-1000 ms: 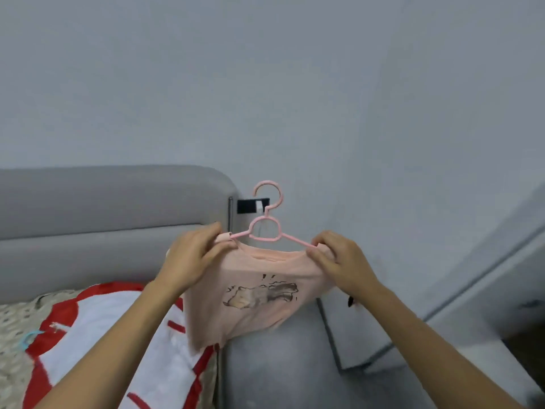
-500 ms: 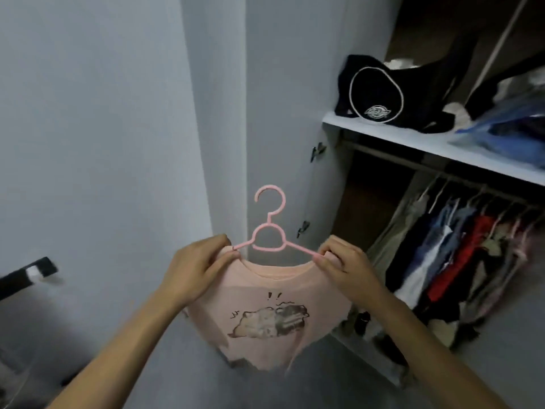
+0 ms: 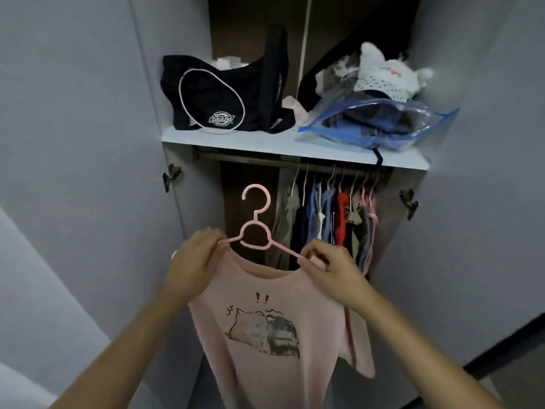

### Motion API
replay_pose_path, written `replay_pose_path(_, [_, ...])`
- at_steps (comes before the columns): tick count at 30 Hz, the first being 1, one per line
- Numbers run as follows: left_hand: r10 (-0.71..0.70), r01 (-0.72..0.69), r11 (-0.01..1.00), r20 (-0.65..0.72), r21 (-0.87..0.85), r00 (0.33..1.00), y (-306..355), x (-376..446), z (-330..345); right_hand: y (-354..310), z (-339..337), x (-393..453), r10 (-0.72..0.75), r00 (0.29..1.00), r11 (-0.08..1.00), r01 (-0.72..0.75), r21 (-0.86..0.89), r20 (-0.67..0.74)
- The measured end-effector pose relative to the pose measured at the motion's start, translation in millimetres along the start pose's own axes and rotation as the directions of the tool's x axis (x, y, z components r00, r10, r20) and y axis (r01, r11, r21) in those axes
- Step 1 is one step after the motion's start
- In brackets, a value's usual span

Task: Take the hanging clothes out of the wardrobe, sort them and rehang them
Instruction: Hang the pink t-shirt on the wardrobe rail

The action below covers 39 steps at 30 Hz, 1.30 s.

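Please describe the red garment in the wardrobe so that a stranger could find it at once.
Look under the white shelf, where clothes hang in a row from the rail. The red garment hangs right of the middle of that row. It is the only bright red piece; its neighbours are blue, olive and pink.

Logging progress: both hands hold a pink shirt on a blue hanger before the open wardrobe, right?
Not quite: the head view shows the hanger is pink, not blue. The left hand and right hand do hold the pink shirt before the open wardrobe.
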<state>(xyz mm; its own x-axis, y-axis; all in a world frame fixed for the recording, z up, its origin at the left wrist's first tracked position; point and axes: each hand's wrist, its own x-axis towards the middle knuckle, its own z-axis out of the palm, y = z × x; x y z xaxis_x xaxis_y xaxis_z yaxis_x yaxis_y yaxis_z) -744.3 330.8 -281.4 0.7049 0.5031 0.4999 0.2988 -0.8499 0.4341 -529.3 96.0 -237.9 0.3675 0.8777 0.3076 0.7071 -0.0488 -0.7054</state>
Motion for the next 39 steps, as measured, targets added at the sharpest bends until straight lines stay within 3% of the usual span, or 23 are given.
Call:
replay_pose_path(3, [0.053, -0.053, 0.998, -0.017, 0.023, 0.998, -13, 28, 18, 4, 10, 13, 0.045, 0.995, 0.999, -0.043, 0.026, -0.093])
replay_pose_path(9, [-0.035, 0.035, 0.999, 0.049, -0.008, 0.998, -28, 75, 59, 24, 43, 41, 0.113, 0.97, 0.992, -0.098, 0.076, -0.216])
replay_pose_path(26, [-0.281, 0.265, 0.959, 0.218, 0.098, 0.935, -75, 224, 140, 110, 100, 177, 0.289, 0.893, 0.956, -0.248, 0.159, -0.346])
replay_pose_path(32, [-0.279, 0.278, 0.959, 0.308, 0.049, 0.91, -106, 286, 185, 147, 114, 231, 0.341, 0.835, 0.939, -0.325, 0.114, -0.431])
replay_pose_path(39, [-0.161, 0.185, 0.981, 0.309, -0.051, 0.937, -136, 343, 222, 188, 133, 281, 0.348, 0.768, 0.929, -0.36, 0.086, -0.538])
